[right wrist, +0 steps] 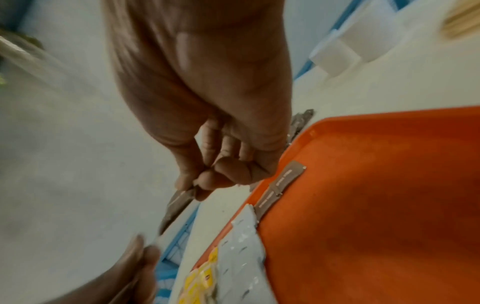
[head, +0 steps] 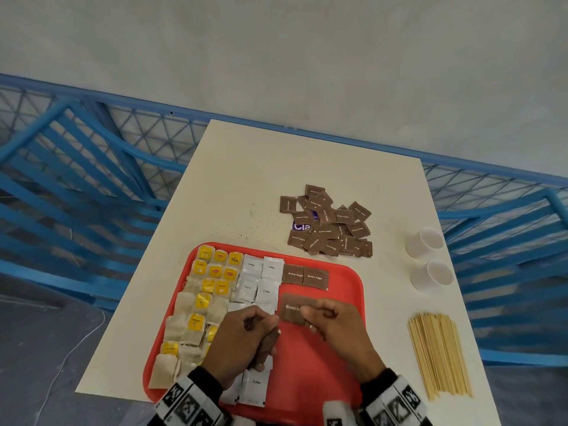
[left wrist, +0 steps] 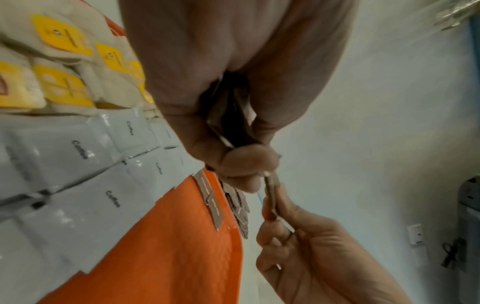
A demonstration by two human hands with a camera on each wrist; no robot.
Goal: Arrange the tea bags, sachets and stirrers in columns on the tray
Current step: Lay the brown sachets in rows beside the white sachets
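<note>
The white table point(head: 307, 167) carries a red tray point(head: 344, 290) at its near edge, about half filled. On the tray's left, the tea bags point(head: 203, 302) lie in columns; next to them the white coffee sachets point(head: 258, 281) run in 2 columns. Right of those, only 2 brown sugar sachets point(head: 304, 275) lie at the far edge, so that column is barely started. Left to do, by my reading: the pile of brown sachets point(head: 329, 224) on the table beyond the tray, and the stirrers point(head: 438, 355) bundled at the right, untouched. 2 white cups point(head: 428, 259) stand near them.

The right hand point(head: 335, 324) pinches a brown sachet point(head: 290, 309) above the tray; the left hand point(head: 242, 336) has its grip closed round a small stack of more. The head view shows the whole layout; the left wrist view alone shows the stack edge-on inside the curled fingers point(left wrist: 241, 162), and the right wrist view is blurred
</note>
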